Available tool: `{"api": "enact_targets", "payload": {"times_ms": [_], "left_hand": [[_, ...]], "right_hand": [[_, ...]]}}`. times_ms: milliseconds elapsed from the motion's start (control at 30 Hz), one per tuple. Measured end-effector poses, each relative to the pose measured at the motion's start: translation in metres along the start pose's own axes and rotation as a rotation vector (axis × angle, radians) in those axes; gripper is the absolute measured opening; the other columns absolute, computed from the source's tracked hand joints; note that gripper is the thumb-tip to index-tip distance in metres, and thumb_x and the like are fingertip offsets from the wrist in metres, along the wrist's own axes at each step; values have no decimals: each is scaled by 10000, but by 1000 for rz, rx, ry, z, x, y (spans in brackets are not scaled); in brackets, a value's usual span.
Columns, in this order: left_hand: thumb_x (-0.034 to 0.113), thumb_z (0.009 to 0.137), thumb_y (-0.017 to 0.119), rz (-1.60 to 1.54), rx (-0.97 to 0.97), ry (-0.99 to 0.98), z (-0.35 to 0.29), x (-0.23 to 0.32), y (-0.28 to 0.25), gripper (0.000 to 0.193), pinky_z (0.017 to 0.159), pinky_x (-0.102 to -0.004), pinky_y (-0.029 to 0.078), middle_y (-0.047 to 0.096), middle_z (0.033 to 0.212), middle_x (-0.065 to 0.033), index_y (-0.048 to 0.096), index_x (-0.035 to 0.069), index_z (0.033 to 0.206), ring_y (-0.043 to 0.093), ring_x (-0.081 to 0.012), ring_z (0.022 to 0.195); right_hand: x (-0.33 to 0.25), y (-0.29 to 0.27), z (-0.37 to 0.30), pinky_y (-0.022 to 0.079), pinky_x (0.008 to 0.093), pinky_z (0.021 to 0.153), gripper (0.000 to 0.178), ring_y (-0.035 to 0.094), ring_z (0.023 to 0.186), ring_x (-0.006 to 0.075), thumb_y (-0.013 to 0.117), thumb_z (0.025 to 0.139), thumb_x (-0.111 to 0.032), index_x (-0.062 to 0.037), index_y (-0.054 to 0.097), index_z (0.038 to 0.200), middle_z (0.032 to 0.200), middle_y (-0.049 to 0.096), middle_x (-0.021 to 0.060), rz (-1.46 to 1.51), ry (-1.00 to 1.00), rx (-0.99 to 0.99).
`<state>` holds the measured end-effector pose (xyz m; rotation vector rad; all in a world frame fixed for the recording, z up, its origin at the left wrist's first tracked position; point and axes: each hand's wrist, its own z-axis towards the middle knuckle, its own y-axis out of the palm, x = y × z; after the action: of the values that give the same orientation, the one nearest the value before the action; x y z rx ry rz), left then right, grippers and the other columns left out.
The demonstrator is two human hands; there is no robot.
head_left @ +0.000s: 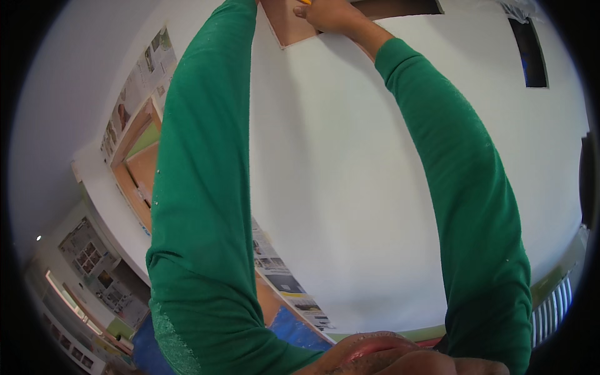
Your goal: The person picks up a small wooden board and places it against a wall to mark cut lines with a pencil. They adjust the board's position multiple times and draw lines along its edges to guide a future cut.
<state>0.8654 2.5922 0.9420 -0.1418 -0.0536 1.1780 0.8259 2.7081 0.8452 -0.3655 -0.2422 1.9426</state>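
Both my arms, in green sleeves dusted with white specks, reach up along a white wall (350,169). My right hand (335,15) is at the top edge of the view, by a tan, square-cornered patch (282,26) in the wall. Its fingers are closed at a small yellow-orange object (304,2), mostly cut off by the frame, so its kind does not show. A dark, long opening (400,7) lies just right of this hand. The left sleeve (206,156) runs out of the top of the picture, and my left hand is beyond the frame.
Another narrow dark opening (530,53) is in the wall at the upper right, with clear plastic above it. Newspaper sheets (284,281) run along the wall's lower left edge. A wooden-framed opening (134,162) is at left, blue floor covering (297,328) below, a white radiator (553,312) lower right.
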Motion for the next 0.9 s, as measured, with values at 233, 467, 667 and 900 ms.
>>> {"api": "enact_targets", "payload": {"times_ms": [233,467,667,900], "left_hand": [[711,876,495,66,32,53,18,-11,19,981,1030,-892,147,215,1710,-144,298,110,1627,150,-699,1435],[710,899,471,1,-38,181,86,-31,34,1043,1106,-784,235,322,1651,-225,267,-33,1603,392,-542,1429],[676,935,445,292,-221,56,49,-23,-8,988,1183,-687,207,330,1653,-218,264,-26,1607,377,-478,1471],[650,933,482,94,-47,-21,23,-4,-3,939,1170,-736,174,343,1626,-272,341,-14,1582,294,-560,1474]], "right_hand": [[-1,16,1,544,463,901,516,706,1020,342,510,1037,-483,-10,704,1106,1033,751,160,61,52,21],[-3,1,10,525,437,913,536,691,1041,320,534,1024,-484,16,701,1123,1081,740,169,100,37,0],[-18,-1,10,560,522,768,533,712,886,453,541,1041,-424,74,711,961,976,736,271,79,-72,8],[7,13,-6,550,518,792,532,709,886,449,601,1007,-429,94,693,963,951,724,289,94,-163,171]]}}
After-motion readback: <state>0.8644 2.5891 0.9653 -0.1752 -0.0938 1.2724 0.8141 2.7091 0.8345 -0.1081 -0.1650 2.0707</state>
